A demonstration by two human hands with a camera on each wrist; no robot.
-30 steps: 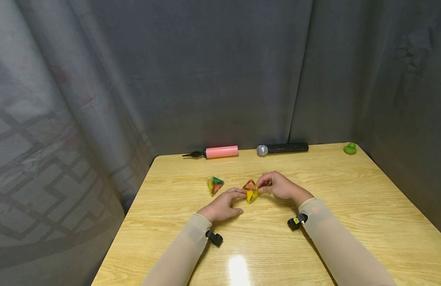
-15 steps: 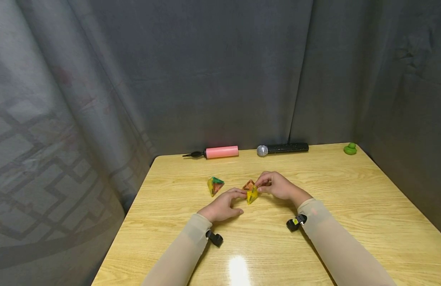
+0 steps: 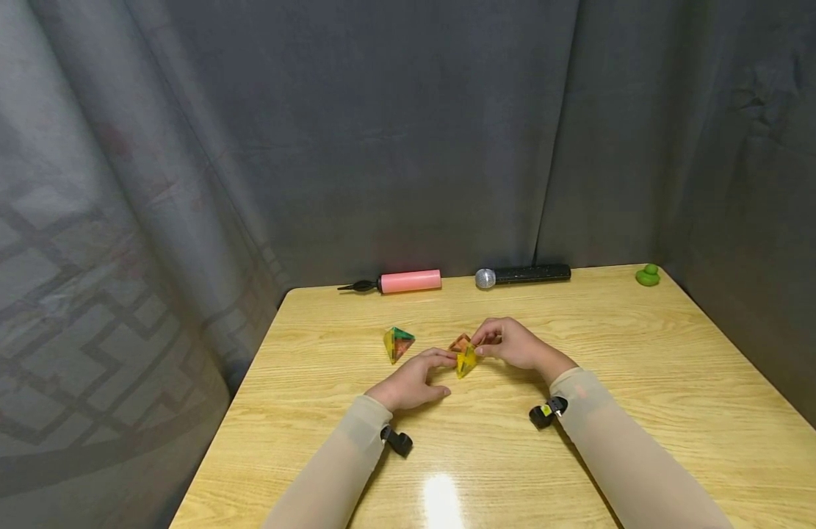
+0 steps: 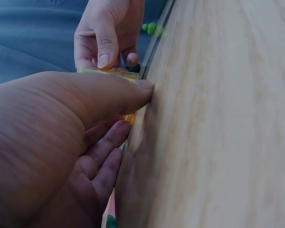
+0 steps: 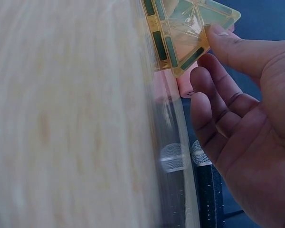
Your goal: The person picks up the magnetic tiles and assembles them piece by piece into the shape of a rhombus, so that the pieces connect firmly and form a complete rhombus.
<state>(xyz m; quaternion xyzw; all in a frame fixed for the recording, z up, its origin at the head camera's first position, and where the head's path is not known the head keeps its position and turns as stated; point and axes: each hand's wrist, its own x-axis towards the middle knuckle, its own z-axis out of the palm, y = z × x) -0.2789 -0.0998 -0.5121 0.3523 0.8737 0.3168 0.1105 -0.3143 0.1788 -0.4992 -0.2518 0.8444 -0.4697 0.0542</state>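
My right hand (image 3: 518, 344) pinches a clear yellow triangular magnetic tile (image 5: 192, 47) between thumb and fingertips at its edge. In the head view this yellow tile stands tilted up at the table's middle, with another yellow piece (image 3: 462, 364) at its left. Right behind them is an orange-red magnetic tile (image 3: 461, 342). My left hand (image 3: 414, 379) rests low at the table with fingers extended, their tips at the left side of the tiles and the thumb apart. A small pyramid of green, yellow and red magnetic tiles (image 3: 398, 344) sits farther left.
Along the back edge of the wooden table (image 3: 315, 411) lie a pink hand pump (image 3: 410, 281) with a black nozzle and a black microphone (image 3: 532, 274) with a silver head. A green toy (image 3: 648, 275) sits in the back right corner. Grey curtains (image 3: 408, 132) hang behind and beside the table.
My right hand has shifted slightly to the left, and the yellow tile in it has tilted a little the same way. The left hand and the pyramid have stayed in place.
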